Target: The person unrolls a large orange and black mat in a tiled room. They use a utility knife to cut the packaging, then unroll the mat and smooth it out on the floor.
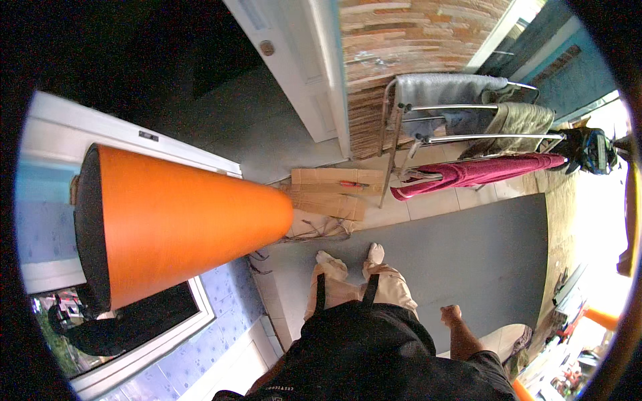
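A person is standing on a grey floor mat [481, 254] beside a tall orange roll [187, 224] that is standing upright at their left. The right hand [452, 314] is hanging closed in a loose fist, holding nothing; the left hand is out of view. Judging by this, carrying is pausing, and next comes gripping the roll.

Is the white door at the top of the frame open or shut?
Open. The white door stands swung away from the dark doorway, its edge beside the brick wall.
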### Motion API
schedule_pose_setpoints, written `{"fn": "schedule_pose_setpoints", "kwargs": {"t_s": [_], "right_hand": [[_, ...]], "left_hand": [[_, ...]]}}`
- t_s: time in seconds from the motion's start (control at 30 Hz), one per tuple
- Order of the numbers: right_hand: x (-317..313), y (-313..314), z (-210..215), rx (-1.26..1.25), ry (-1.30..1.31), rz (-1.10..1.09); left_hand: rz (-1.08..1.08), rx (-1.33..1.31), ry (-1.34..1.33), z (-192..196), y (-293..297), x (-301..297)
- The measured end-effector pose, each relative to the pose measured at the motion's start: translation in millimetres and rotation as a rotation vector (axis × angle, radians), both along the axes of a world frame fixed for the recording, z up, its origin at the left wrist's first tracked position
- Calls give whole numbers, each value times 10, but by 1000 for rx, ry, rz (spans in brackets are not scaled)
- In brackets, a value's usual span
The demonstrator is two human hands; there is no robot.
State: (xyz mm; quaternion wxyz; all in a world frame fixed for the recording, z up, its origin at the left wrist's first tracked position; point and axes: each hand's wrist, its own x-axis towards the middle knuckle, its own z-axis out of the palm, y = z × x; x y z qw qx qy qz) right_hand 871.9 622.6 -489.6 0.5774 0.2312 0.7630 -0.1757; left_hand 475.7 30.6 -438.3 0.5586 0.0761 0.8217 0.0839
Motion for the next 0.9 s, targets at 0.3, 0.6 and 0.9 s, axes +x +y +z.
{"fn": "schedule_pose_setpoints", "kwargs": {"t_s": [0.3, 0.6, 0.9], "right_hand": [[-2207, -37, -1188, 52, 546, 192], [-5436, -84, -3620, -97, 454, -722], [-6966, 445, -5119, 312, 832, -281]], "left_hand": [[455, 320, 337, 81, 1420, -1603], [44, 12, 329, -736, 2353, -949], [170, 35, 552, -698, 2585, -1424]]}}
